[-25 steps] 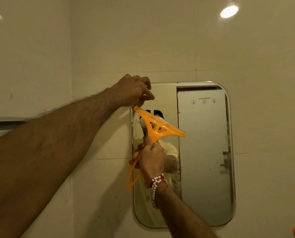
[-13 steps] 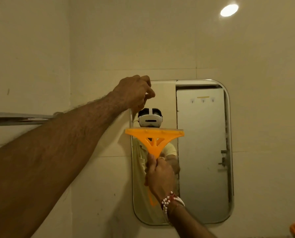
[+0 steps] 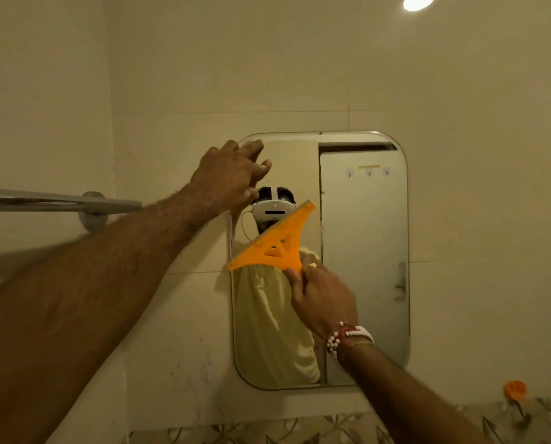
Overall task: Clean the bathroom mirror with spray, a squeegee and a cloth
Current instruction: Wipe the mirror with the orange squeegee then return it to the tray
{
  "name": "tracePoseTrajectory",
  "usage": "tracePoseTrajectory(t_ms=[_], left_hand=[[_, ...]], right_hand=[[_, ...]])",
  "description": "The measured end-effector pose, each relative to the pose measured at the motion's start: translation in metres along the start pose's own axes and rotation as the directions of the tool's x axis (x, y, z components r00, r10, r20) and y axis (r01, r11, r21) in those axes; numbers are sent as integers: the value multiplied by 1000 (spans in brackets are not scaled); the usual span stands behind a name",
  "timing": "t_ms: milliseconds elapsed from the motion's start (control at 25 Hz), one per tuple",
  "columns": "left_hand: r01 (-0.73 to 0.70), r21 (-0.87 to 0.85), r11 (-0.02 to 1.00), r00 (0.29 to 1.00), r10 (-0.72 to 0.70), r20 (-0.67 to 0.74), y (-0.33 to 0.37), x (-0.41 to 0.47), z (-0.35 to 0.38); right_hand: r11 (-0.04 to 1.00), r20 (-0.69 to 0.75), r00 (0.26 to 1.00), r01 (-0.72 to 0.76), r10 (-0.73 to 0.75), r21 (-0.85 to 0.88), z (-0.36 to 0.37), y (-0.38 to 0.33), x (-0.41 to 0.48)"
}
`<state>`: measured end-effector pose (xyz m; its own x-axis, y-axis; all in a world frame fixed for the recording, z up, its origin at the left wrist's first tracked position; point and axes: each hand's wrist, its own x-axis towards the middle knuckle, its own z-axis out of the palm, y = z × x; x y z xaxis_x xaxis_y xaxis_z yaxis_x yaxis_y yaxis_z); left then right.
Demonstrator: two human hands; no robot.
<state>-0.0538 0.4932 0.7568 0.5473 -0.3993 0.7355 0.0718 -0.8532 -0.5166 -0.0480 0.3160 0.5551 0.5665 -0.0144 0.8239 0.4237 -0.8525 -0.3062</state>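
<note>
On the far left I see a metal towel bar (image 3: 59, 201) on the wall. Next comes the left hand (image 3: 229, 177), up at the top left corner of the mirror (image 3: 363, 251). Its fingers are spread loosely and it holds nothing; I cannot tell if it touches the glass. Then comes the orange squeegee (image 3: 274, 245), tilted, with its blade edge facing up and left. The right hand (image 3: 322, 299) is closed tight around its handle. I think this is the wiping step. Next I would lay the blade flat on the glass and pull it down.
</note>
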Motion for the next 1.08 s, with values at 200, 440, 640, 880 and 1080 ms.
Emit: tracePoseTrajectory(t_ms=[200,440,640,880,1080], left_hand=[[123,-34,992,991,-125,-49,13,-10,20],[180,-114,977,982,-185,-41,21,-15,25],[156,-71,985,987,-158,-38,22,-18,27],[202,-157,967,979,-204,7,33,-26,28],[178,-214,960,984,-181,8,39,-38,36]], right_hand=[[991,-10,995,102,-103,-83,-25,30,6],[966,43,998,50,-41,-255,-75,110,7],[943,7,999,-42,47,-330,-116,167,17],[971,14,985,-165,170,-174,-92,182,-6],[946,26,947,-320,319,53,-54,180,-58]])
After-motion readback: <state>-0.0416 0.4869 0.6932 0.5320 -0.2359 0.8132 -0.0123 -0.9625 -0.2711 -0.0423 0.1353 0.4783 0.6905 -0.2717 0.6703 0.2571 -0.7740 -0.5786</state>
